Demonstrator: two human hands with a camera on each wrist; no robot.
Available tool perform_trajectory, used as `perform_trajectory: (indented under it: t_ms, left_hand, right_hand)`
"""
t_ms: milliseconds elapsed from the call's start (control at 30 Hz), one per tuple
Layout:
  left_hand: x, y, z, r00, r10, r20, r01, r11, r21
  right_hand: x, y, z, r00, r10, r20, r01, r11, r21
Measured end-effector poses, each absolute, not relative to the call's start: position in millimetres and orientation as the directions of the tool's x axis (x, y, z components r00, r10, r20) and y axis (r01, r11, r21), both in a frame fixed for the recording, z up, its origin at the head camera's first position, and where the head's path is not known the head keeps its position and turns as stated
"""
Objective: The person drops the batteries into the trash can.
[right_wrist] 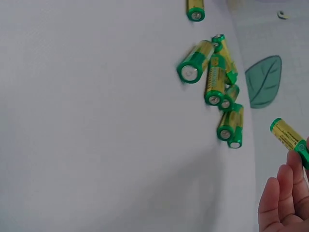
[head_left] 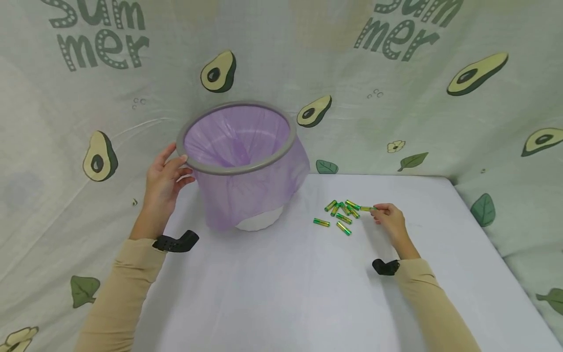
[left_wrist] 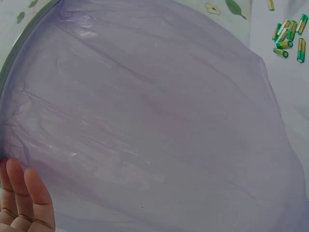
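My left hand [head_left: 163, 182] grips the grey rim of a trash bin [head_left: 259, 195] lined with a thin purple bag. The thumb lies on the rim, and the other fingers [left_wrist: 39, 198] show beside the bag in the left wrist view. On the right, my right hand [head_left: 390, 220] pinches one green and gold battery [right_wrist: 288, 134] between thumb and fingertips. A loose cluster of several more batteries [head_left: 344, 218] lies on the table just left of that hand. Some of these overlap each other, while a couple lie apart towards the bin.
A white cloth covers the table [head_left: 281, 293]. Behind it hangs a pale curtain [head_left: 272, 44] printed with avocados, leaves and lettering. Black wrist devices sit on the left cuff [head_left: 176, 241] and the right cuff [head_left: 385, 267].
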State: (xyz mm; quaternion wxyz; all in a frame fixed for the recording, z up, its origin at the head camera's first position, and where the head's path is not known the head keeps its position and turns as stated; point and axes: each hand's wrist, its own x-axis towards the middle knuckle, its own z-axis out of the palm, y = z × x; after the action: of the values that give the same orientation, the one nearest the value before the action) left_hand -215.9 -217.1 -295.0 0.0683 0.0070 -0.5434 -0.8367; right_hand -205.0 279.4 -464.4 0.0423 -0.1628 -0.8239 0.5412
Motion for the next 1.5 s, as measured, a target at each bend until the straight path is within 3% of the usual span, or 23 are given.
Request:
perform_trajectory:
  t_ms: [233,567,833,1500]
  left_hand:
    - [-215.7,-216.4,-294.2,-0.992,-0.11,0.067,0.107,-0.417,0.903]
    - [-215.0,-217.8,-294.2,-0.992,-0.117,0.054,0.099,-0.432,0.896]
    - [-214.7,-217.4,-294.5,-0.99,-0.127,0.053,0.102,-0.413,0.905]
    - [-213.8,-215.0,-295.3,-0.992,-0.119,0.05,0.098,-0.437,0.894]
  right_hand:
    - [-208.0,263.8,-437.7,-0.948,0.318,0.012,0.122,0.398,-0.909]
    - [-199.9,228.5,-385.0,-0.959,0.169,0.228,-0.139,0.42,-0.897]
    - [-189.3,199.9,-340.4,-0.928,0.057,0.369,-0.321,0.383,-0.866]
    - [-193.7,126.9,-276.6,-0.831,-0.121,0.543,-0.552,0.297,-0.779]
